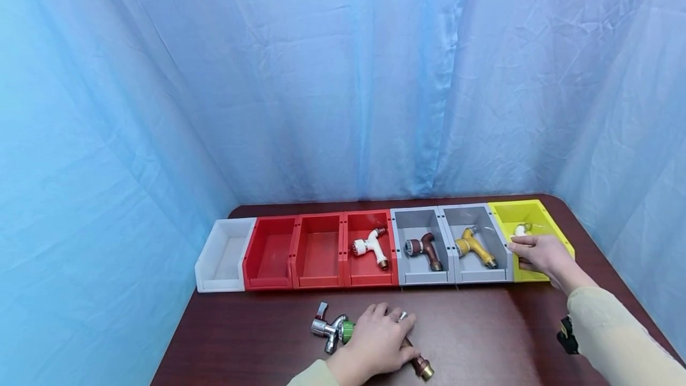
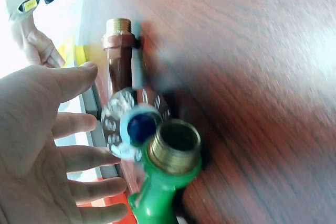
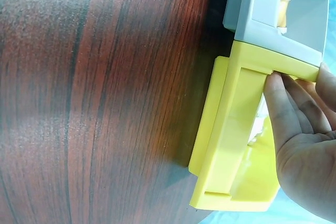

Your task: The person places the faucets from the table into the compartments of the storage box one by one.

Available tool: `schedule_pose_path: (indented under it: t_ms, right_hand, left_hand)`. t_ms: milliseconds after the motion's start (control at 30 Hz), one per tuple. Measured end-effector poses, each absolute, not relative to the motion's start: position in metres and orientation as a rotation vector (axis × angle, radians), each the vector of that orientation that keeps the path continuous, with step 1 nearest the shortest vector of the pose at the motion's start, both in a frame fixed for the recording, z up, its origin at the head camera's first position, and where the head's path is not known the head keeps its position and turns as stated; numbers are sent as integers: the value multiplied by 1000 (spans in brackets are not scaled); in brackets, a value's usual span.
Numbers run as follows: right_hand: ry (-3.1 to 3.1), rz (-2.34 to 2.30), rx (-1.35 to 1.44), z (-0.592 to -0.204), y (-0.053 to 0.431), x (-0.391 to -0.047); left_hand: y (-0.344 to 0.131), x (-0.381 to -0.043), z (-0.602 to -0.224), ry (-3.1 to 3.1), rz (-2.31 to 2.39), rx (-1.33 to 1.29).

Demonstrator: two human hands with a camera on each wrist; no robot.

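Observation:
My right hand [image 1: 543,258] pinches the side wall of the yellow bin [image 3: 231,124], on the side beside the grey bin. Inside it lies a white tap [image 1: 521,230], partly hidden by the hand. My left hand [image 1: 377,338] lies over taps on the table, its fingers spread and loose. Beneath and beside it are a green tap [image 2: 157,195] with a brass threaded end and a dark brown tap [image 2: 119,66]. A chrome tap [image 1: 328,329] with a lever rests left of the hand.
A row of bins spans the table's back: a white bin [image 1: 225,283], red bins [image 1: 320,282] and grey bins [image 1: 426,277]. They hold a white tap [image 1: 377,249], a brown tap [image 1: 429,250] and a yellow tap [image 1: 477,249]. Blue curtains [image 1: 321,76] surround the table.

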State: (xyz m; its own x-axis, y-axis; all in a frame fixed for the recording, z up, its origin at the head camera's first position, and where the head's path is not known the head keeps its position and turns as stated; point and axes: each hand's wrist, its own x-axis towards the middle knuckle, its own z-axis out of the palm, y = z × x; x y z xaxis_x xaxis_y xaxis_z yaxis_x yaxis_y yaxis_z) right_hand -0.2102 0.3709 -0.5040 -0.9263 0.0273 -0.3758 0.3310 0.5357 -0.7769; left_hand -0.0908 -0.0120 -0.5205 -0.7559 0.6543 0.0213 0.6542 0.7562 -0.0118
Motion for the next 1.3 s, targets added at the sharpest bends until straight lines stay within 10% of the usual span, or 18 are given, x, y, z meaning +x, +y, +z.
schedule_pose_path:
  t_ms: [1300]
  right_hand:
    - [2473,-1314,302,-504,371,-210]
  left_hand:
    - [-3,-102,-527,-3022,8,-1199]
